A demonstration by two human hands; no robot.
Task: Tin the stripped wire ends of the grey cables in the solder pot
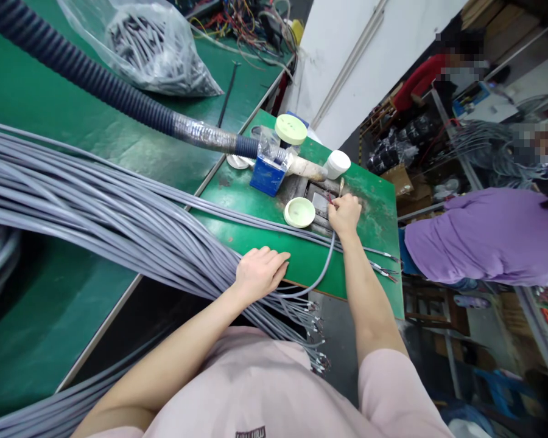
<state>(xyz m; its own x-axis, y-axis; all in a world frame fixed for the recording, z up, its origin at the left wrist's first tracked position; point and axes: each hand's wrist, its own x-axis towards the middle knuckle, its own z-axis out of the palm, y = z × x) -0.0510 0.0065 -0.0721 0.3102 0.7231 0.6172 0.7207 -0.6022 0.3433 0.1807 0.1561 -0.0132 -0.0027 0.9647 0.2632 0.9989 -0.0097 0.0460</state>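
Right hand (344,216): fingers pressed together at the tips, apparently pinching a thin red wire end (329,198) over a recessed metal plate (320,202) set in the worn green bench top (365,210); the exact grip is partly hidden. One grey cable (322,281) loops from that hand down past the bench edge. Left hand (259,274): spread flat, pressing on the large grey cable bundle (119,207), whose stripped ends fan out beyond the bench's far edge (386,272) and hang below it. A pale green round lid (299,212) sits just beside the plate; a blue box (268,176) and black corrugated hose (86,73) lie beyond. Judged good practice: keep the left palm's even pressure, leaving slack so the pinched end isn't tugged. Person in purple shirt (484,237) works nearby.
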